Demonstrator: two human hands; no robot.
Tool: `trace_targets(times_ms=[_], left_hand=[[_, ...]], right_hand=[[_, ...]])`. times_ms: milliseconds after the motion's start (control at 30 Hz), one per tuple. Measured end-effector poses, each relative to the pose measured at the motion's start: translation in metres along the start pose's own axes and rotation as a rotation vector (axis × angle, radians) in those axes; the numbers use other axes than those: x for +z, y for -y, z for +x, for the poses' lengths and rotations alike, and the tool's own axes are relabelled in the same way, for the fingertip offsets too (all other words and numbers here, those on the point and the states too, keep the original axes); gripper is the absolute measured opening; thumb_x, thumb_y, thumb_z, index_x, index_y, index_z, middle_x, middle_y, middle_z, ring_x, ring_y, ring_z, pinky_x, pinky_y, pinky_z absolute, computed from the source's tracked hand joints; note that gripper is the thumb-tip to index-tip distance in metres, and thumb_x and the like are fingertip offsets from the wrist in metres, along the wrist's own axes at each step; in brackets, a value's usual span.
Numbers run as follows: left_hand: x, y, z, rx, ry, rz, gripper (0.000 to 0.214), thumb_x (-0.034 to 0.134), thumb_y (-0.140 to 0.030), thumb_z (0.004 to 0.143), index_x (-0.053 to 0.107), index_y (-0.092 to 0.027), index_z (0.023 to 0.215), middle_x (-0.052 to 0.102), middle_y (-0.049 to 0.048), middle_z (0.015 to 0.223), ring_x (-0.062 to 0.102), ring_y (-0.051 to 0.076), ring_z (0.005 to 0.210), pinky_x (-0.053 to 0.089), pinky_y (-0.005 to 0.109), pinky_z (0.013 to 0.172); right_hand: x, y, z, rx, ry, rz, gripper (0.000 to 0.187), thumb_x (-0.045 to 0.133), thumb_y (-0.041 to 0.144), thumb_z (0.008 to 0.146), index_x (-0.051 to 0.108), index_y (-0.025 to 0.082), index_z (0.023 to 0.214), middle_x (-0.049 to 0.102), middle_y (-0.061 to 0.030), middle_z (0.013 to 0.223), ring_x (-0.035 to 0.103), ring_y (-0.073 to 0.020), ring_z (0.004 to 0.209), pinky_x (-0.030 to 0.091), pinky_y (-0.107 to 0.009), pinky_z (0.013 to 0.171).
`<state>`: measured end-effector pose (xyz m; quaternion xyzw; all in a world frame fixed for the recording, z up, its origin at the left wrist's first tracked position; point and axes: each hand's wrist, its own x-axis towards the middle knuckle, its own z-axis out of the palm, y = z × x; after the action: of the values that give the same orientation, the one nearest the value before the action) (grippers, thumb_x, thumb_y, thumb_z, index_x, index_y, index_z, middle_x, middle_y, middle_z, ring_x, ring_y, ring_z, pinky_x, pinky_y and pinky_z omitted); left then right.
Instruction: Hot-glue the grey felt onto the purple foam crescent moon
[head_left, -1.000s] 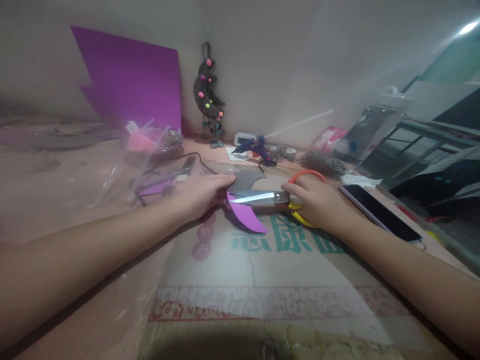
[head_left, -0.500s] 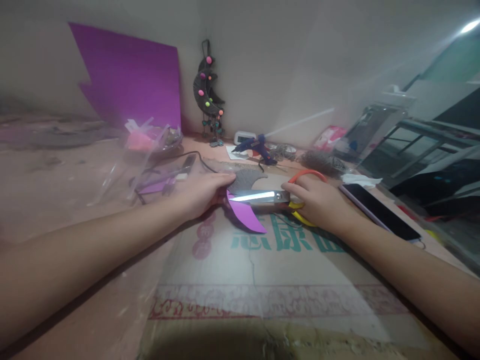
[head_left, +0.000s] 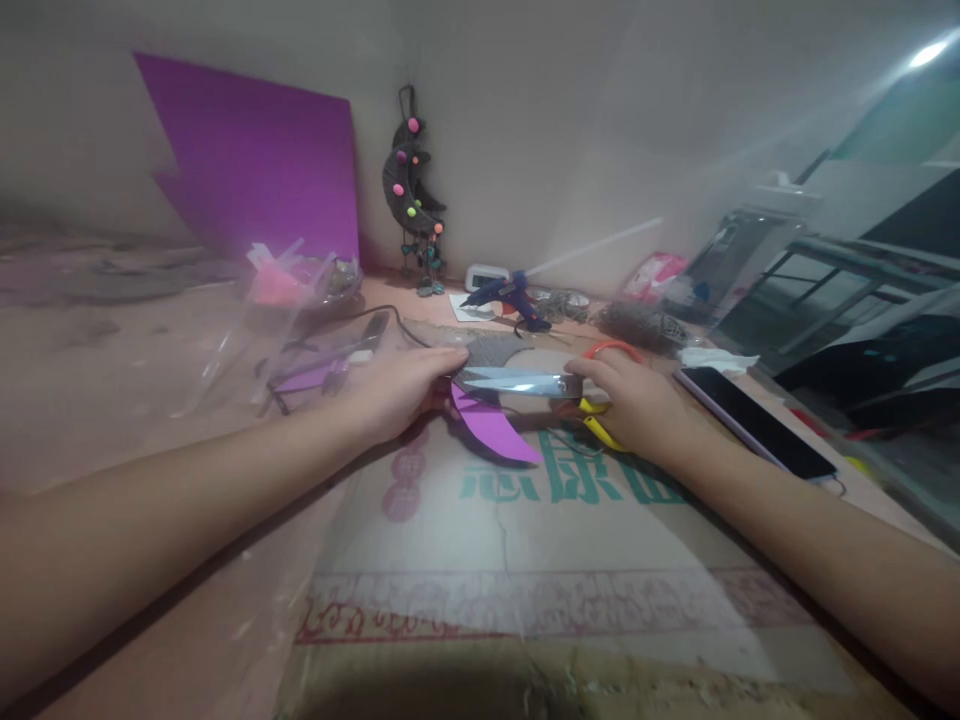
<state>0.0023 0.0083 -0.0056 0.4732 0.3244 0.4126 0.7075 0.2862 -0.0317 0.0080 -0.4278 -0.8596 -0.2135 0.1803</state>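
My left hand [head_left: 420, 390] is closed on the left end of a grey yarn-wrapped crescent [head_left: 491, 350], whose right side tapers to a point. Purple paper [head_left: 495, 428] hangs below the crescent, its curved tip pointing right and down. My right hand [head_left: 630, 400] grips scissors [head_left: 525, 381] by their orange and yellow handles. The blades point left, narrowly parted, and lie across the top of the paper in front of the crescent. Their tips end close to my left fingers. Whether paper sits between the blades is hard to make out.
Cardboard [head_left: 465, 540] with printed characters covers the table. Behind stand a glue gun [head_left: 510, 298], a white clock [head_left: 486, 277], a hanging moon decoration [head_left: 409, 190] and a large purple sheet [head_left: 270, 160]. A phone [head_left: 757, 420] lies right; a plastic-wrapped bundle [head_left: 289, 280] sits left.
The scissors' blades have shifted slightly up and tilted, catching less glare. The purple paper's tip sits slightly farther right. Both hands keep their grip.
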Motion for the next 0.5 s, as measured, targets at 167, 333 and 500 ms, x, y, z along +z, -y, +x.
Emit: trace_targets(times_ms=[167,333,500], left_hand=[[0.0023,-0.0010,-0.0024,0.032,0.058,0.086,0.021,0.056,-0.031,0.087,0.061,-0.014,0.075,0.061,0.0013,0.060,0.056,0.010,0.047,0.043,0.020,0.043],[-0.0003,0.0001,-0.0024,0.048,0.060,0.146,0.022,0.057,-0.034,0.087,0.060,-0.015,0.076,0.062,0.0018,0.058,0.056,0.010,0.047,0.040,0.018,0.041],[-0.0016,-0.0013,-0.0034,0.036,0.111,0.224,0.017,0.066,-0.027,0.080,0.064,-0.016,0.093,0.064,0.0019,0.065,0.060,0.010,0.054,0.046,0.018,0.050]], right_hand=[[0.0012,-0.0007,0.0040,0.140,0.000,0.052,0.032,0.061,0.041,0.082,0.058,0.020,0.106,0.062,-0.0089,0.095,0.059,-0.0236,0.083,0.044,-0.032,0.066],[0.0014,-0.0016,0.0053,0.192,0.014,0.082,0.031,0.062,0.042,0.083,0.058,0.022,0.106,0.063,-0.0072,0.093,0.060,-0.0227,0.080,0.043,-0.031,0.064],[0.0016,-0.0016,0.0072,0.161,0.020,0.072,0.032,0.064,0.040,0.081,0.059,0.018,0.104,0.063,-0.0093,0.094,0.059,-0.0251,0.085,0.046,-0.035,0.072]])
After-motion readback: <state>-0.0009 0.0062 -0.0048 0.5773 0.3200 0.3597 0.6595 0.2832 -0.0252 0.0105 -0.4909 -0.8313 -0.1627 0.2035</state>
